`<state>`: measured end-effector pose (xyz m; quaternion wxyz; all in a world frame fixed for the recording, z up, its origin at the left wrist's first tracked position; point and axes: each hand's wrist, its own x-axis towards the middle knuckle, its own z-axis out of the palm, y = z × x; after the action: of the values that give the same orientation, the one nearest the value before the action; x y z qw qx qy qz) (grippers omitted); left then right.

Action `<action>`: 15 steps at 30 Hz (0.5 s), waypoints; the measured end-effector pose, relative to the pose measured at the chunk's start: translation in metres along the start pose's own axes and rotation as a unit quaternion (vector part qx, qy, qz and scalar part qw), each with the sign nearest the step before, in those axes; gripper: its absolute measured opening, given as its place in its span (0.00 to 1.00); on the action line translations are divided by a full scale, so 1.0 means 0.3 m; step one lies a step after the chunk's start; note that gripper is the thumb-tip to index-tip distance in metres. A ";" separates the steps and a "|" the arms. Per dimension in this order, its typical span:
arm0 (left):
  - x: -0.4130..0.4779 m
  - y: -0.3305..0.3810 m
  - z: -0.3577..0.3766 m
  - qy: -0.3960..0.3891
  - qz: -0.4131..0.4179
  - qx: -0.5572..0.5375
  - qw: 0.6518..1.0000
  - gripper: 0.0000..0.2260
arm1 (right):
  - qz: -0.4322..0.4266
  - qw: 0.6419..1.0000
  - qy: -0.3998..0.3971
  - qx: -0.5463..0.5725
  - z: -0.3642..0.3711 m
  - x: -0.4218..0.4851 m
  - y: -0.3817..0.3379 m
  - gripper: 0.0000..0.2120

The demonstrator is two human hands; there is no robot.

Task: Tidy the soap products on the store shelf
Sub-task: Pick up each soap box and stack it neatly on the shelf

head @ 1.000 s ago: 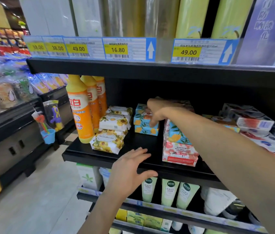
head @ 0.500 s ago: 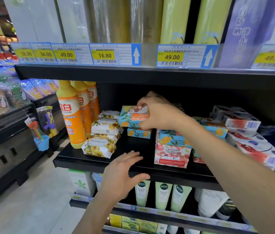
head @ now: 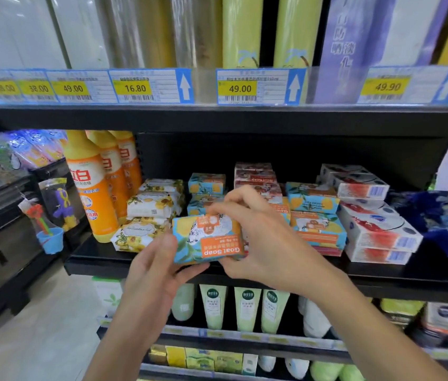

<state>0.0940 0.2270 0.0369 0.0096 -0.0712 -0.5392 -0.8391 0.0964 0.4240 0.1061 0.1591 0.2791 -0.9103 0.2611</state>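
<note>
Nearest of all, both hands hold one Goat Soap box [head: 208,240], its orange label reading upside down. The left hand [head: 157,268] grips it from below and from the left, thumb against the near left corner and fingers curled under the bottom edge. The right hand [head: 261,243] is curled over its top and right end, fingertips pinching the upper edge.

The box hangs over the front lip of the black shelf [head: 99,266]; whether it touches the shelf board is hard to tell, as the hands cover its underside. Below the box, on the next tier down, pale green tubes [head: 244,306] stand cap-down in a row.

Just left of the box lies a pile of sunflower-print packs [head: 146,229], and further left stand orange bottles [head: 91,188] in a line running back. Right of the box, partly hidden by the right hand, are stacked blue-and-orange boxes [head: 316,215] of similar print, and beyond those a stack of white boxes with red panels [head: 376,235], some askew.

Behind the box sit more blue-and-yellow boxes [head: 206,184] piled up, with dark red boxes [head: 254,174] beside them to the right, near the back wall.

Above and behind the box, price tags [head: 135,88] run along the edge of the upper tier.
</note>
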 end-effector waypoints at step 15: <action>-0.064 -0.011 0.052 -0.021 -0.021 0.025 0.999 0.18 | 0.223 0.877 0.117 0.408 0.114 -0.176 0.018 0.34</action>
<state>0.1143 0.2412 0.0377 -0.0172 -0.0773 -0.5612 -0.8239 0.1301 0.4311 0.0533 0.0736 0.0762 -0.7358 0.6688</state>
